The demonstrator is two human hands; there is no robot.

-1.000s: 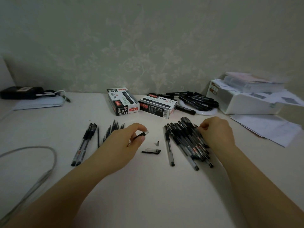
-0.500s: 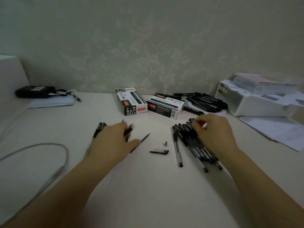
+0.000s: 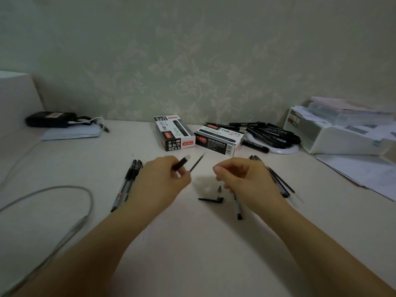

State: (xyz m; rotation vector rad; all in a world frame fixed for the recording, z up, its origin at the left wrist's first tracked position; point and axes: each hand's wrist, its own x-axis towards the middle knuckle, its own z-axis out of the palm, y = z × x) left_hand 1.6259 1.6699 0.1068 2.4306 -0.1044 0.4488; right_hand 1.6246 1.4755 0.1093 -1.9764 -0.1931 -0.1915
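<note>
Black pen section (image 3: pixel 181 162) was pinched by left hand (image 3: pixel 162 183) above worktop (image 3: pixel 192 243) centre | one refill (image 3: pixel 197 162) showed at that hand's 1 o'clock | right hand (image 3: pixel 246 179) was curled, apart from left, contents untellable | two boxes (image 3: pixel 174 133) at 12 | two pens (image 3: pixel 128 181) at 9 | one cap (image 3: pixel 211 199), one tip (image 3: pixel 219 189) at left hand's 4.

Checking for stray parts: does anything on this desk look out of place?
Yes. A pen tip and a black clip lie loose on the table, off any pen; the left hand holds a short barrel piece.
</note>
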